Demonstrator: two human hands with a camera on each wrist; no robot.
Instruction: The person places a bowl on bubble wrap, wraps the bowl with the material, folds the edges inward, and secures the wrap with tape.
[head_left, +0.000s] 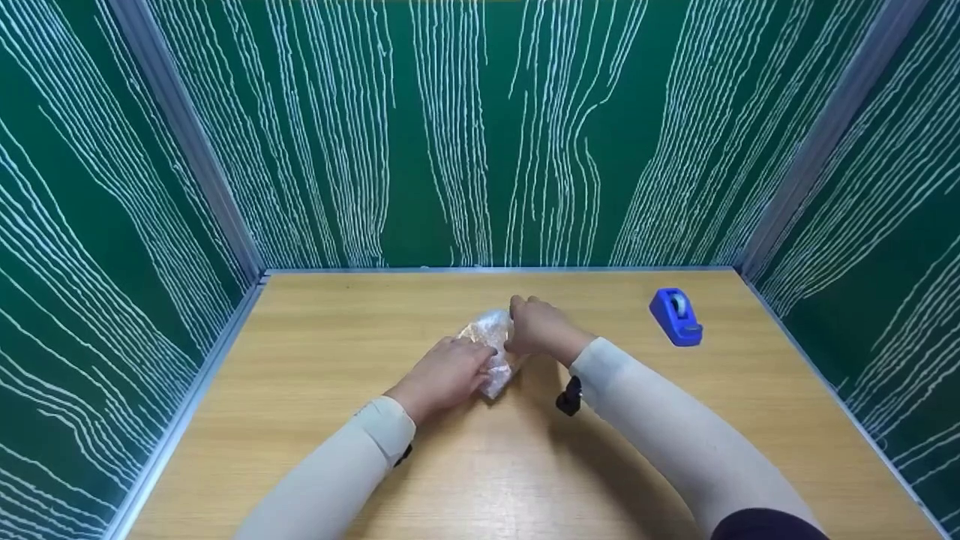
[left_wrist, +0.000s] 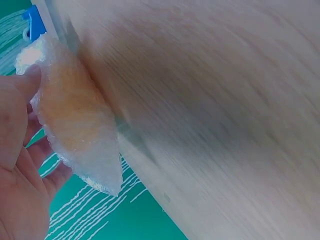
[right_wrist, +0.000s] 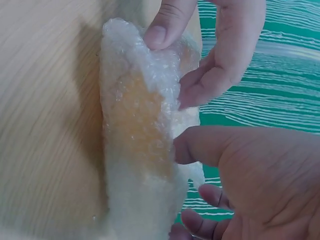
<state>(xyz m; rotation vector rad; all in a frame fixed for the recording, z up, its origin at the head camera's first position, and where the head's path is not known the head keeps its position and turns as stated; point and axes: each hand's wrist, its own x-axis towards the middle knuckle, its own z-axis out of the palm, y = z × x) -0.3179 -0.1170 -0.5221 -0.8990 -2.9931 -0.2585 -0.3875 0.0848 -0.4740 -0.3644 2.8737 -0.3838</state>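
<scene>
A small bubble-wrapped package [head_left: 497, 379] is between my two hands over the middle of the table. Something orange-yellow shows through the clear wrap of the package [right_wrist: 135, 125]; its exact kind is hidden. My left hand [head_left: 446, 375] grips the package from its left side. In the left wrist view, the thumb of my left hand [left_wrist: 17, 145] lies over the wrap, with its fingers behind. From the right, my right hand [head_left: 544, 330] holds the package's other edge with bent fingers. Close up, the right thumb [right_wrist: 187, 147] presses the wrap's edge, and its fingers are partly hidden behind.
A blue tape dispenser [head_left: 677, 319] stands at the back right of the wooden table [head_left: 337, 322]. Green walls [head_left: 495, 135] with white wavy lines enclose the back and both sides, joined by grey metal posts [head_left: 187, 135].
</scene>
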